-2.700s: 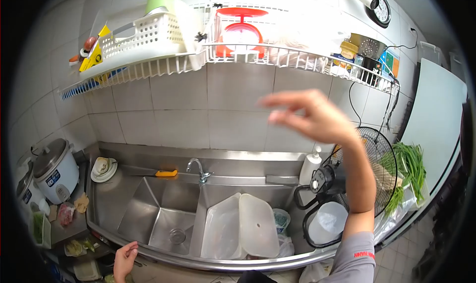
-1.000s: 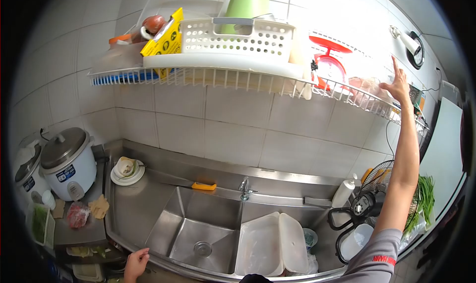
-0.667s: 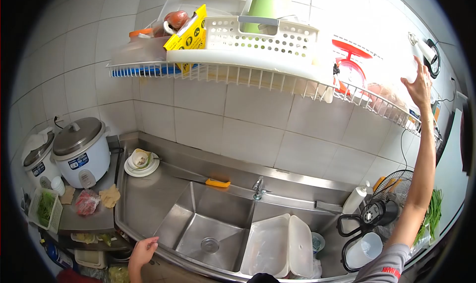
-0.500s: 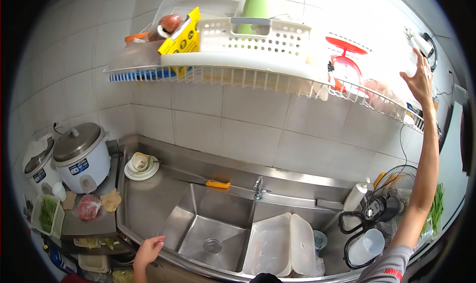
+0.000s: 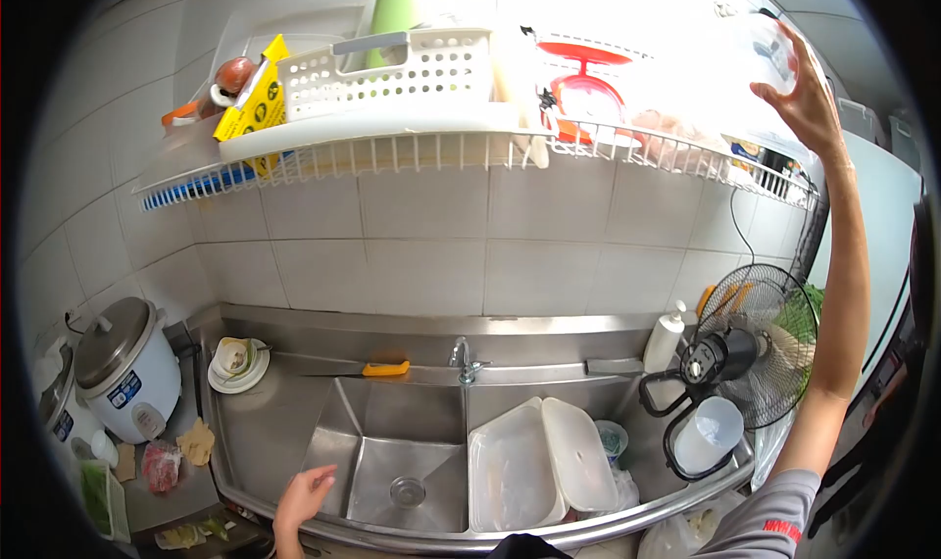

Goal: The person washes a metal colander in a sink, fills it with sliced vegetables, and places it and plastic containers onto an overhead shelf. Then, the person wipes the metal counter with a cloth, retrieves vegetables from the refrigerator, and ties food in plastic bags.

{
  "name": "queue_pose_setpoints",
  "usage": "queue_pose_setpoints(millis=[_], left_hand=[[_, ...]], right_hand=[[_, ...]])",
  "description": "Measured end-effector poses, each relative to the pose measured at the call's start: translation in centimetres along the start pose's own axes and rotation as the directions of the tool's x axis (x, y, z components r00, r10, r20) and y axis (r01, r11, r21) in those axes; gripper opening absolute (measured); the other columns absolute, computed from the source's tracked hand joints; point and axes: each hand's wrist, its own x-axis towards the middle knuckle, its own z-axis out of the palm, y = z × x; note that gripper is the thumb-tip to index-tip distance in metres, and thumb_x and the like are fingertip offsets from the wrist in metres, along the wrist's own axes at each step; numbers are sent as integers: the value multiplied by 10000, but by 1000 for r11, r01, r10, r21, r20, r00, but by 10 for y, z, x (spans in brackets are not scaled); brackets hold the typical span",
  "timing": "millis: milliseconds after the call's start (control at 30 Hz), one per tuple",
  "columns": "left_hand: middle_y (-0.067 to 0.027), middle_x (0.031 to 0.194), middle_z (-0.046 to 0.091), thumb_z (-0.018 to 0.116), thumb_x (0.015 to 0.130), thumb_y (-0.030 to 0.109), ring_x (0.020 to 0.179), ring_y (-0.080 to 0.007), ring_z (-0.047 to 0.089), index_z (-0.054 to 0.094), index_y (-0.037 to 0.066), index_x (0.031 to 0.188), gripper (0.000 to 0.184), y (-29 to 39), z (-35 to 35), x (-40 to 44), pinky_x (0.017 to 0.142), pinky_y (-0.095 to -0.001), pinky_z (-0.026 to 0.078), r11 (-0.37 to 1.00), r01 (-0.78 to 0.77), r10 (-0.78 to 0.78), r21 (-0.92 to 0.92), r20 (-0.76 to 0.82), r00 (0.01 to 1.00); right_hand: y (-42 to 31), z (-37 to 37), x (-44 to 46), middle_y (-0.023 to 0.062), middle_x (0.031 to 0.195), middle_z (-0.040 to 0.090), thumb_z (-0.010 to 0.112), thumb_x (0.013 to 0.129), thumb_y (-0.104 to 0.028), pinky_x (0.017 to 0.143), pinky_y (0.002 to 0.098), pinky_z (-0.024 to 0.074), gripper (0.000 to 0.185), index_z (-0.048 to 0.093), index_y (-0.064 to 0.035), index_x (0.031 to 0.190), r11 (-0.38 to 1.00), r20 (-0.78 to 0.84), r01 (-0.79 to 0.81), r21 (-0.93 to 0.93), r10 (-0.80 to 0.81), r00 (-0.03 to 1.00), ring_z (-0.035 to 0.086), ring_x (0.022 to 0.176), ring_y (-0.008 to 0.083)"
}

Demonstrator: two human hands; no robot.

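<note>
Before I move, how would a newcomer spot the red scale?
Find the white wire shelf on the tiled wall. Right of the white basket stands the scale; its red body and flat top pan set it apart from paler neighbours.

Washed out by glare: the pale translucent object (image 5: 767,57) between thumb and fingers of the right hand (image 5: 799,89), outline and kind indistinct; dial markings of the red scale (image 5: 588,108). Cut off by the top edge: the green container (image 5: 394,5). Partly hidden behind the fan (image 5: 725,351): green leaves (image 5: 802,309). Too small to read: red lettering (image 5: 782,530) on the grey sleeve (image 5: 745,522).
</note>
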Motion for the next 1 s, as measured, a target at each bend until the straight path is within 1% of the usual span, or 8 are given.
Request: queue_pose_setpoints(millis=[133, 267, 367, 567, 667, 767, 867, 1000], left_hand=[[-77, 1042, 594, 503, 849, 163, 907, -138, 564, 529, 53, 1130, 302, 84, 26, 37, 793, -274, 442, 969, -199, 225, -147, 185, 957], [-73, 1102, 560, 486, 863, 172, 1020, -147, 519, 451, 59, 1210, 366, 184, 64, 65, 860, -278, 411, 836, -373, 533, -403, 433, 727], [-82, 1114, 547, 472, 875, 179, 1025, -132, 501, 371, 81, 1273, 422, 256, 92, 69, 877, -278, 396, 644, -423, 761, -637, 480, 436], [-129, 1301, 337, 515, 815, 443, 1102, -194, 425, -6, 181, 1367, 804, 313, 164, 47, 848, -316, 408, 225, 337, 953, -914, 278, 118], [-125, 1393, 118, 508, 753, 555, 1208, -217, 310, -165, 311, 1323, 914, 283, 193, 27, 866, -380, 395, -7, 630, 974, -777, 138, 181], [-126, 1371, 216, 395, 776, 612, 1223, -269, 306, -46, 244, 1357, 817, 225, 206, 26, 915, -445, 359, -127, 744, 840, -656, 328, 433], [-138, 1326, 307, 373, 775, 628, 1191, -286, 353, 23, 216, 1359, 796, 166, 210, 31, 926, -470, 347, -176, 668, 672, -723, 407, 619], [-154, 1314, 327, 372, 794, 592, 1194, -292, 354, 134, 240, 1341, 692, 100, 194, 31, 956, -489, 318, -236, 462, 357, -855, 366, 859]], right_hand=[[-25, -29, -16, 127, 1222, 450, 709, 669, -277, 906, 415, 397, 731, 326, -141, 1276, 996, -14, 40, -81, -41, 999, 466, 1093, 290], [-57, -74, -42, 121, 1152, 504, 714, 672, -294, 805, 384, 449, 660, 396, -177, 1239, 964, -130, 137, -227, -170, 977, 516, 999, 254], [-29, -131, -102, 106, 1080, 548, 633, 751, -281, 768, 312, 454, 475, 490, -59, 1146, 947, 56, -135, -292, 158, 986, 561, 898, 210], [-109, -202, -196, 125, 1007, 528, 564, 790, -246, 782, 370, 417, 397, 484, -26, 1111, 993, -2, -17, -114, 17, 1000, 535, 859, 246], [-164, -196, -236, 139, 978, 507, 540, 799, -227, 797, 419, 394, 376, 462, -30, 1109, 976, 45, 76, 204, -87, 995, 510, 855, 277], [-207, -158, -281, 154, 949, 486, 515, 807, -208, 812, 468, 371, 355, 440, -33, 1106, 856, 258, 48, 515, -208, 943, 485, 852, 308], [-266, -124, -308, 104, 848, 377, 672, 618, -213, 776, 507, 340, 508, 383, -116, 1024, 833, 534, -8, 553, -347, 771, 399, 767, 258], [-319, -66, -344, 9, 807, 425, 704, 615, -252, 746, 367, 347, 324, 552, -316, 894, 688, 337, 177, 704, -543, 769, 439, 777, 164]])
